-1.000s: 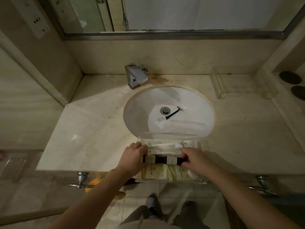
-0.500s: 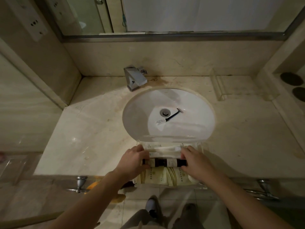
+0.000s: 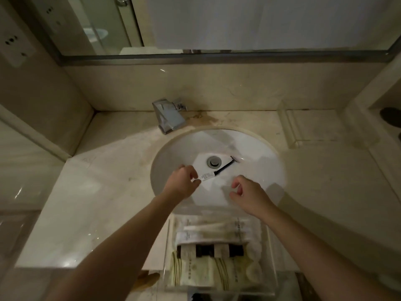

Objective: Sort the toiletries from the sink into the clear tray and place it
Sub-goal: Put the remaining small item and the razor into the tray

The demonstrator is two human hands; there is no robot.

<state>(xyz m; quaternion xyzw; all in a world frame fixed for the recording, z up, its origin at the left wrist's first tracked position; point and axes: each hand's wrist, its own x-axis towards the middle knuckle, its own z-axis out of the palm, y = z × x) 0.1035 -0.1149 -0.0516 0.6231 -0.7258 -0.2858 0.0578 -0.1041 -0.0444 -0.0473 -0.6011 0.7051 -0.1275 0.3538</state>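
Black-handled razor [image 3: 219, 170] with a white label, lying at a slant in the white sink basin [image 3: 256, 170] just near the drain, head to the far right. Clear tray [image 3: 272, 253] at the near counter edge, packed with white and striped sachets, a dark banded tube across them.

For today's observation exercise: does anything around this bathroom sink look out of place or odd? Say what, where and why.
A black-handled razor lies in the white basin beside the drain, not in the clear tray with the other toiletries. The left hand pinches its labelled end. Brownish staining marks the counter beside the faucet.
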